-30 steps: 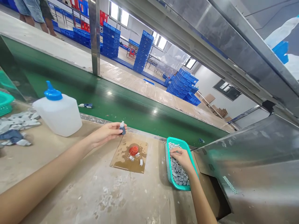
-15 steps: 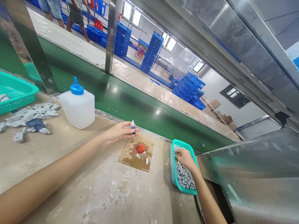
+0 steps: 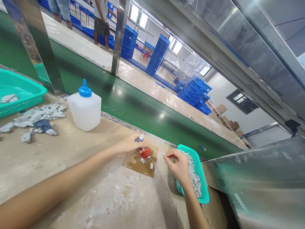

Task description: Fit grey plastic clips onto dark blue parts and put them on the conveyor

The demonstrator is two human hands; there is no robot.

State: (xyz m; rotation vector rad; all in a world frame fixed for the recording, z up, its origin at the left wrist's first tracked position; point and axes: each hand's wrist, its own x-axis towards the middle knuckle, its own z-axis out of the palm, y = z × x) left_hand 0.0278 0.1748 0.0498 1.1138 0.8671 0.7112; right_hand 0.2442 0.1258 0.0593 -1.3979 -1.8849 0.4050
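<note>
My left hand (image 3: 130, 144) is closed on a small plastic part (image 3: 140, 138), dark blue with a whitish end, over the far edge of a wet brown square board (image 3: 135, 166). Just under its fingertips sits a round red dish-like piece (image 3: 145, 153) on that board. Small pale pieces, one of them a little white block (image 3: 151, 165), lie beside it. Fingertips pinched, my right hand (image 3: 177, 163) holds a tiny pale piece (image 3: 164, 154) between the board and a green basket (image 3: 204, 197). Several grey-white pieces fill that basket, partly hidden by the hand.
A white squeeze bottle (image 3: 85, 111) with a blue nozzle stands at left. Near it lie a pile of pale parts (image 3: 40, 116) and another green basket (image 3: 26, 103). Behind the table runs a green conveyor belt (image 3: 133, 108); a metal panel (image 3: 262, 171) stands at right.
My right hand has come out of the basket and moved left with a tiny pale piece. My left hand has lowered towards the red piece, tilting the blue and white part.
</note>
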